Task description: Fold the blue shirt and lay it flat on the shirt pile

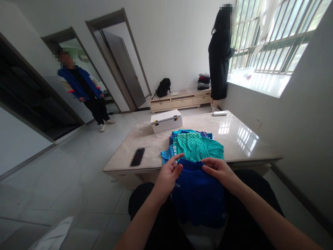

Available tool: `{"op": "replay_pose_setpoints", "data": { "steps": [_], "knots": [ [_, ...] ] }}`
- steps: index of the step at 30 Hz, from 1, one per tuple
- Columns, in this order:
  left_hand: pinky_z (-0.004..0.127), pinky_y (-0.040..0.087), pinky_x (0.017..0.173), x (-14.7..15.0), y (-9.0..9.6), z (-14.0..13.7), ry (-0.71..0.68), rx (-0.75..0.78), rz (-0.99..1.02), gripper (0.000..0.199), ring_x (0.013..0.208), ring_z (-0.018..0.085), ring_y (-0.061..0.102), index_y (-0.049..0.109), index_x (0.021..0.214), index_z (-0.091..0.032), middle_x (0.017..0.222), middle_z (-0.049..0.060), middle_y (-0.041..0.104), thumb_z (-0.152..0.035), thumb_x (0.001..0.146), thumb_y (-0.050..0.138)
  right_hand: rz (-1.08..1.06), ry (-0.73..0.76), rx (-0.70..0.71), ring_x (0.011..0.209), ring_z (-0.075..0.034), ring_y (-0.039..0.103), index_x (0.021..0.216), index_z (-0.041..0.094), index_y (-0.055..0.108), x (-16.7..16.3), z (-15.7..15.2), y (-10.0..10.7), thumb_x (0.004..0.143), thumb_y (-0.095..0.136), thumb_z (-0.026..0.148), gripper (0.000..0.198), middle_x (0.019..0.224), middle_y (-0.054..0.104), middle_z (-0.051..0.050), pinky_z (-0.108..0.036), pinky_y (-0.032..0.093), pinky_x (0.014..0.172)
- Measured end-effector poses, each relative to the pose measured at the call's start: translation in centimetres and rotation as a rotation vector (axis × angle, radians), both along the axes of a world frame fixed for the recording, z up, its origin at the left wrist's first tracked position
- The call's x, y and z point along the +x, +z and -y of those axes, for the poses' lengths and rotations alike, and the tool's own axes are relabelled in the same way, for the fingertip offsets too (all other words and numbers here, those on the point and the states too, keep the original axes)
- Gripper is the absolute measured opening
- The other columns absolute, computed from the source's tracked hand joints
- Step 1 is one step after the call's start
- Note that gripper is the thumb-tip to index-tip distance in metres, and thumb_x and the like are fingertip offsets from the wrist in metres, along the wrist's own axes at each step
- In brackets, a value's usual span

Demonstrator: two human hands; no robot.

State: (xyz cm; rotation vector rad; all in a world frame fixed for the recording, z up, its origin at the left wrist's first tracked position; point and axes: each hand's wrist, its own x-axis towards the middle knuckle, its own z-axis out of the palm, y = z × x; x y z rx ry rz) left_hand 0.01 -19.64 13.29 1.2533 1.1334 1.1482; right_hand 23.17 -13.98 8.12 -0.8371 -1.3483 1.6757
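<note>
A dark blue shirt [199,194] with small pale lettering hangs over my lap, its top edge raised near the table's front. My right hand [220,172] pinches the top right corner between thumb and fingers. At the top left corner, my left hand [168,175] has its thumb against the cloth and its index finger stretched out above; its other fingers are curled and partly hidden. Just beyond both hands, a green patterned sports shirt [194,146] lies on the table over other blue and purple garments, with a light blue garment [167,154] showing at the left.
On the glossy table [127,139] are a white box [168,121], a blurred dark phone-like object [137,157] and a small white object [220,113]. Behind stands a low cabinet [182,101] with a backpack [163,87] and folded clothes [203,81]. Two people stand farther off.
</note>
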Motion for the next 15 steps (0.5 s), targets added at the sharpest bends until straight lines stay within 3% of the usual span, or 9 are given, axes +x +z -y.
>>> {"op": "replay_pose_setpoints", "data": {
  "steps": [3,8,12,15],
  "knots": [
    [0.020,0.047,0.058,0.6,1.0,0.8,-0.068,-0.120,0.068,0.077,0.062,0.011,0.057,0.060,0.140,-0.019,0.069,-0.003,0.058,-0.063,0.078,0.076,-0.025,0.031,-0.064,0.077,-0.018,0.071,0.108,0.018,0.074,-0.1,0.9,-0.3,0.073,0.087,0.048,0.048,0.094,0.079,-0.006,-0.027,0.053,0.068],
    [0.020,0.053,0.072,2.1,1.1,1.8,-0.128,-0.150,0.124,0.048,0.079,0.013,0.066,0.074,0.116,-0.019,0.092,0.005,0.072,-0.054,0.083,0.077,0.019,0.060,-0.092,0.072,-0.015,0.068,0.112,0.018,0.076,0.1,2.1,-1.6,0.077,0.083,0.051,0.048,0.095,0.078,-0.005,-0.024,0.049,0.063],
    [0.019,0.052,0.066,2.9,1.5,1.9,-0.107,-0.133,0.114,0.043,0.074,0.012,0.064,0.075,0.107,-0.018,0.090,0.005,0.073,-0.053,0.083,0.077,-0.052,0.184,-0.054,0.099,-0.022,0.070,0.117,0.019,0.076,0.3,3.2,-3.1,0.083,0.079,0.051,0.046,0.108,0.077,-0.007,-0.036,0.050,0.095],
    [0.018,0.051,0.064,3.1,2.5,2.0,-0.127,-0.137,0.110,0.043,0.072,0.012,0.064,0.076,0.107,-0.018,0.092,0.006,0.073,-0.053,0.082,0.077,-0.098,0.263,-0.044,0.110,-0.028,0.068,0.116,0.020,0.076,0.2,4.1,-4.6,0.076,0.083,0.055,0.053,0.112,0.076,-0.009,-0.043,0.047,0.105]
  ]
}}
